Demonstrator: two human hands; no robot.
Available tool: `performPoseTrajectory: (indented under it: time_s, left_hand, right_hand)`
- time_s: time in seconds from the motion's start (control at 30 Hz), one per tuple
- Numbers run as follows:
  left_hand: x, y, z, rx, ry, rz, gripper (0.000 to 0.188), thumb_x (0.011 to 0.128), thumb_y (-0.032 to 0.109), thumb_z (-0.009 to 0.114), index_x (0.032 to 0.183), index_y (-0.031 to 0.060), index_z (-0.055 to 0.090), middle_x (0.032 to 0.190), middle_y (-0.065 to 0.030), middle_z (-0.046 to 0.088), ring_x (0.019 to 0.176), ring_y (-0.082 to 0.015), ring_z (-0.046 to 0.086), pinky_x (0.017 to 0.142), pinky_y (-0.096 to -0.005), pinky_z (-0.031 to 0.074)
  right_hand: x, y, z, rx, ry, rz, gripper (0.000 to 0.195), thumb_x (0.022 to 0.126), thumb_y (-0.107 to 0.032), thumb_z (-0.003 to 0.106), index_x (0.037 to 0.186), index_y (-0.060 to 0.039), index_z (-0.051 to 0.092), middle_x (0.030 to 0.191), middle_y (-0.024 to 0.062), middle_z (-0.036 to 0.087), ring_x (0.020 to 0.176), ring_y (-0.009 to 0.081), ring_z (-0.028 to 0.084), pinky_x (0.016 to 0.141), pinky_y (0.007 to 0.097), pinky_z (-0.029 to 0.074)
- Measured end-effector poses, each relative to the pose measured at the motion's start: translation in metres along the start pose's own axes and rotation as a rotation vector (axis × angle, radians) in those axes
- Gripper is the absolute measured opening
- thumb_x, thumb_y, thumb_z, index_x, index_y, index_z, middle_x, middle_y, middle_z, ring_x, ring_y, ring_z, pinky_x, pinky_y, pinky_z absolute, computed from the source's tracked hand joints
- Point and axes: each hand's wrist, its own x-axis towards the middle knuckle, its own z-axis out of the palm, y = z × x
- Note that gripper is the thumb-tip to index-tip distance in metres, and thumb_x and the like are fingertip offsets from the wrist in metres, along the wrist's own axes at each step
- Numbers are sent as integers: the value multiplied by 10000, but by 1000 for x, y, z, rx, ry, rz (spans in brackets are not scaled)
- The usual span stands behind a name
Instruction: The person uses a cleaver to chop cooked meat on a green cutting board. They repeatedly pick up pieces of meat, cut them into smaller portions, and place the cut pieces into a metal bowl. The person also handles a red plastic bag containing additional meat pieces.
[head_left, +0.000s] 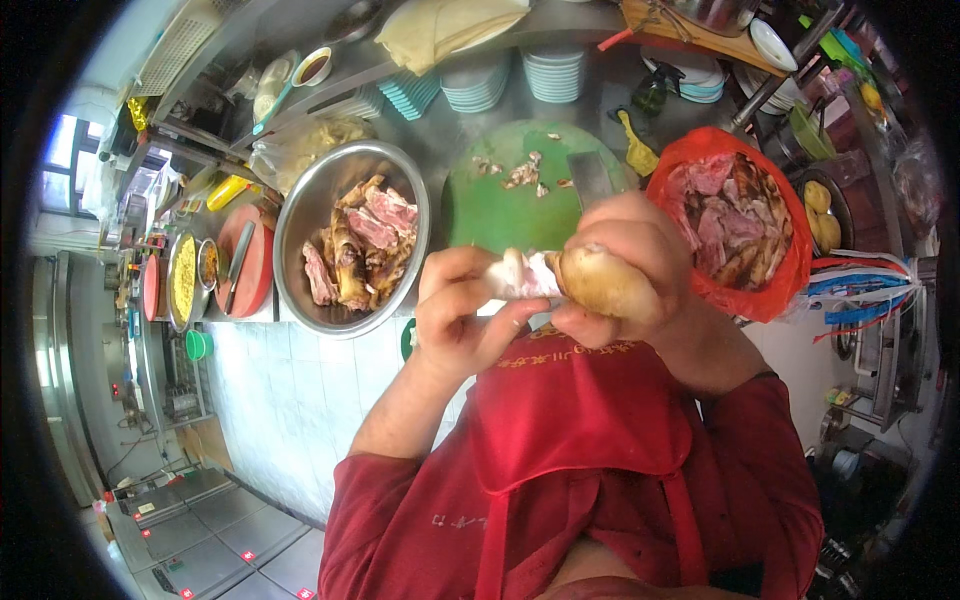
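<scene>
My left hand (457, 307) pinches one bony end of a piece of meat on the bone (611, 281), held up above the near edge of the round green cutting board (480, 202). The browned, skin-covered end sits in my right hand (637, 247). Small meat scraps (523, 174) lie on the board beside a cleaver blade (589, 178); its handle is hidden. To the left stands a steel bowl (421, 225) with several skin-on meat pieces (349, 259). On the right, a red plastic bag (799, 240) holds more cut meat (735, 217).
Stacked dishes (553, 73) stand behind the board, near a spray bottle (654, 90) and a yellow scoop-like utensil (637, 146). A knife (238, 253) rests on a red cutting board (255, 277) at far left. A shelf (570, 34) spans the back. Potatoes (821, 210) sit beyond the bag.
</scene>
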Motion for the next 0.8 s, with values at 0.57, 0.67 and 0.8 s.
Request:
performPoseTrajectory:
  time_s: [0.57, 0.67, 0.8]
  left_hand:
    - [35, 29, -24, -834, -268, -1000, 113, 874, -45, 525, 887, 53, 471, 928, -47, 571, 672, -95, 498, 595, -214, 412]
    - [40, 26, -28, -950, -230, -1212, 31, 919, 31, 535, 946, 37, 521, 862, -19, 584, 617, -66, 522, 548, -200, 425]
    - [44, 27, -39, -790, -394, -1223, 159, 918, 62, 586, 1070, 14, 578, 864, -7, 622, 686, -58, 566, 586, -196, 443]
  right_hand:
    - [17, 1, 2, 305, -163, 201, 407, 656, -221, 887, 883, -28, 610, 741, 101, 585, 587, 253, 577, 501, 333, 447]
    - [15, 0, 8, 340, -144, 207, 402, 650, -217, 889, 875, -32, 612, 730, 97, 583, 581, 249, 574, 494, 333, 443]
    - [18, -4, 7, 320, -194, 200, 389, 645, -213, 887, 866, -39, 618, 722, 88, 581, 578, 244, 577, 490, 333, 442]
